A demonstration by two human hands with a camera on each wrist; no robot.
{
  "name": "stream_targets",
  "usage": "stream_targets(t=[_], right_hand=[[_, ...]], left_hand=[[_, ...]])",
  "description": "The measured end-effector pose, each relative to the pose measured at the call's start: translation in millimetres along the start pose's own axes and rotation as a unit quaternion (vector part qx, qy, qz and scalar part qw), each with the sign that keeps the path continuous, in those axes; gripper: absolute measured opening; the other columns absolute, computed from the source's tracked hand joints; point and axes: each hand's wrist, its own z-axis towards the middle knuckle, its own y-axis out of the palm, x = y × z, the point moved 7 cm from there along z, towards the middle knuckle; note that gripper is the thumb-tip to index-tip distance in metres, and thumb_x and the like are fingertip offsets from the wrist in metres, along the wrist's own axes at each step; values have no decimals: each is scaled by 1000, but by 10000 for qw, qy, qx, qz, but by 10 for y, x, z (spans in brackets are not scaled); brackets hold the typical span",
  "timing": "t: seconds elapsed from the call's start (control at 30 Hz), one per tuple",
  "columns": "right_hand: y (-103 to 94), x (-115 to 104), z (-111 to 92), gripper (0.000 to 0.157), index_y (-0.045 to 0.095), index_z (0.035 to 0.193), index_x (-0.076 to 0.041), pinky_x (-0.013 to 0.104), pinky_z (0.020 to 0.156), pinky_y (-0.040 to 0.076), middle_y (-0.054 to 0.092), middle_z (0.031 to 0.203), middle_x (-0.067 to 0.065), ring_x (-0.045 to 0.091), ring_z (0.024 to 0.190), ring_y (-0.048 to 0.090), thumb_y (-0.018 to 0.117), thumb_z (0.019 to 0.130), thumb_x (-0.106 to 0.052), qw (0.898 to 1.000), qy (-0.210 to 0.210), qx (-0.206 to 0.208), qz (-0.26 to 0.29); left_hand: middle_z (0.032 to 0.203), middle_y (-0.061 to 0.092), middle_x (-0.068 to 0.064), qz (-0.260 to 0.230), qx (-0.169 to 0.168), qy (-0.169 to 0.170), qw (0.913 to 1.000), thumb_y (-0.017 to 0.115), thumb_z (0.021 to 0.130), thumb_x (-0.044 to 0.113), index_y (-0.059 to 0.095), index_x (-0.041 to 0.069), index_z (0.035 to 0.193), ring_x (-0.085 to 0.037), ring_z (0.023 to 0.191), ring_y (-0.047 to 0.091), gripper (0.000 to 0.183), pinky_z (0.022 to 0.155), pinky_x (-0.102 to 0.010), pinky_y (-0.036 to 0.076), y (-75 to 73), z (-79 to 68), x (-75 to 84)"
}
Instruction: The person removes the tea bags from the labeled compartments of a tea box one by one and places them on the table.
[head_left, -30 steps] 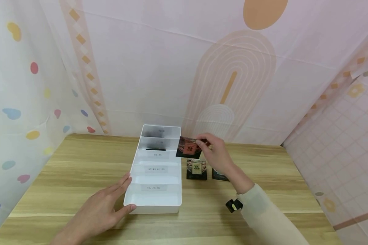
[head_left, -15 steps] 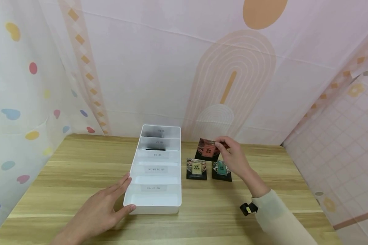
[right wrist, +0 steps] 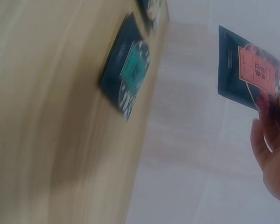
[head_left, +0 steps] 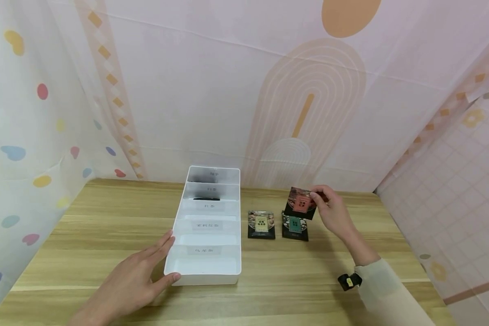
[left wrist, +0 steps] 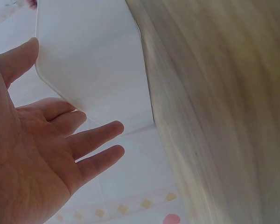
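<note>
My right hand pinches the upper right corner of a black tea bag sachet with a red label, raised above the table. In the head view this sachet overlaps the top of a teal-labelled sachet, which lies flat on the wood. Beside that one lies a sachet with a yellow label. The left hand rests against the near left corner of a white divided box, thumb at the front and fingers loosely extended along the side. In the left wrist view the palm faces the box wall.
The box has several labelled compartments in a row; a dark sachet edge shows in one toward the back. A patterned curtain hangs behind the wooden table. A black strap with a device sits at the right wrist.
My right hand has carried the red-labelled sachet rightward, from beside the box to over the teal-labelled one. The left hand and the box have stayed in place.
</note>
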Motion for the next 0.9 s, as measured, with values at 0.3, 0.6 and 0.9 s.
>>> stream_targets(t=[0.3, 0.6, 0.9], right_hand=[[-202, 300, -64, 13, 68, 112, 3, 23, 64, 49, 69, 92, 14, 20, 79, 61, 57, 108, -4, 9995, 124, 92, -263], [-314, 634, -100, 13, 67, 109, 4, 28, 64, 54, 67, 90, 14, 17, 77, 61, 55, 108, -3, 9984, 340, -146, -430], [-292, 889, -144, 13, 64, 108, 7, 32, 63, 54, 64, 89, 14, 25, 76, 61, 52, 108, 2, 9929, 833, -781, -348]], left_hand=[[161, 46, -13, -44, -14, -31, 10000, 78, 93, 48, 51, -1, 152, -38, 125, 65, 82, 96, -56, 55, -5, -5, 4], [161, 46, -13, -74, -20, -77, 9999, 77, 93, 49, 50, 0, 154, -39, 124, 65, 82, 95, -57, 55, -13, -10, -3], [161, 46, -13, -67, -37, -85, 9999, 77, 94, 50, 50, 0, 154, -39, 125, 64, 82, 96, -56, 55, -17, -7, -4]])
